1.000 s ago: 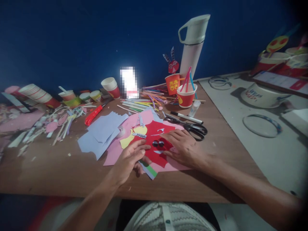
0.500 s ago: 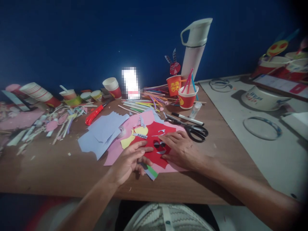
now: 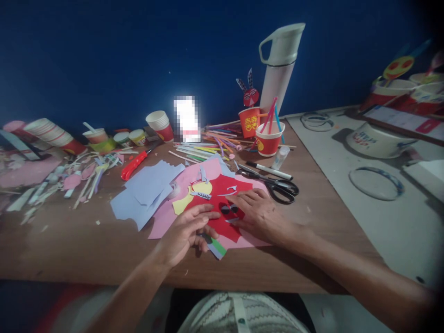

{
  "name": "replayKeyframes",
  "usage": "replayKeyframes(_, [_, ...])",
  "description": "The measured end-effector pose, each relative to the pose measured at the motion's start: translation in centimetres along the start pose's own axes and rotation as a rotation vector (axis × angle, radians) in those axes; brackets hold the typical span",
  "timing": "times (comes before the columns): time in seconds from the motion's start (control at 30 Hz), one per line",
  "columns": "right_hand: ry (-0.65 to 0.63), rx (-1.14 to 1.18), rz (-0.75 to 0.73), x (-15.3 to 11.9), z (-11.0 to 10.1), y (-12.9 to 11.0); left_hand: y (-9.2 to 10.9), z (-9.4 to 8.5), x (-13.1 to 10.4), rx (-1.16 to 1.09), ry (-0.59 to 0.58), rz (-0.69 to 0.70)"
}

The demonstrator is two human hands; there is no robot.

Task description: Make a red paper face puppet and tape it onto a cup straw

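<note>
Red paper [image 3: 225, 231] with cut edges lies over a pink sheet [image 3: 157, 226]. On it sit dark, half-round eye pieces [image 3: 229, 210] and a pale mouth-shaped strip [image 3: 231, 220]. My right hand [image 3: 262, 213] rests flat from the right, fingers stretched, its lower fingertips at the mouth strip. From the left, my left hand [image 3: 189, 229] reaches over the red paper's edge with fingers apart, holding nothing. Below its fingers is a green and grey-blue paper piece [image 3: 215, 246]. A yellow cut-out [image 3: 201, 188] and a patterned feather-like strip [image 3: 201, 195] lie just above.
Black scissors [image 3: 282, 188], a marker [image 3: 274, 172] and a small clear tube [image 3: 280, 158] lie right. Pale blue sheets [image 3: 145, 187] and a red-handled cutter [image 3: 134, 165] are left. Behind stand a paper cup with straws [image 3: 268, 141], a tall flask [image 3: 279, 78] and stacked cups [image 3: 161, 127].
My right fingertips have shifted slightly left over the mouth strip, covering more of it. My left hand holds nearly the same pose. The whole view has moved a little.
</note>
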State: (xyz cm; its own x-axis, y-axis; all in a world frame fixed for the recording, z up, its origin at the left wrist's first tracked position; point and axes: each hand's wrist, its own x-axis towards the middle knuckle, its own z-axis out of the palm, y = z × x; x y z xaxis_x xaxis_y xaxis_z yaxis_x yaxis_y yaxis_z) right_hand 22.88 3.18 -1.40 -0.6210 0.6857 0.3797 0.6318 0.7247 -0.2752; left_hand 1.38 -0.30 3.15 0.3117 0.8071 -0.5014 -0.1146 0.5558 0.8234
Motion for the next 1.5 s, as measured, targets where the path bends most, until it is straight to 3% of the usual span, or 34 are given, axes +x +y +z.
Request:
replayKeyframes(0.37, [0.028, -0.045, -0.084, -0.1, -0.1, -0.2, -0.2, -0.1, 0.0, 0.069, 0.066, 0.051])
replayKeyframes(0.67, [0.042, -0.058, -0.131, -0.5, 0.3, -0.1, -0.8, 1.1, 1.4, 0.442, 0.143, 0.162])
replayKeyframes(0.97, [0.052, 0.005, -0.084, -0.4, -0.2, -0.2, -1.5, 1.5, 2.8, 0.583, 0.161, 0.323])
replayKeyframes(1.17, [0.21, 0.287, 0.119, -0.5, -2.6, 0.6, 1.2, 1.5, 3.2, 0.559, 0.222, 0.398])
replayKeyframes(1.33, [0.27, 0.668, 0.434, -0.2, -2.0, 1.8, 3.5, 2.3, 4.9, 0.563, 0.219, 0.497])
replayKeyframes(1.5, [0.246, 1.059, 0.551, 0.3, -1.6, 2.0, 3.7, 3.2, 5.9, 0.543, 0.184, 0.52])
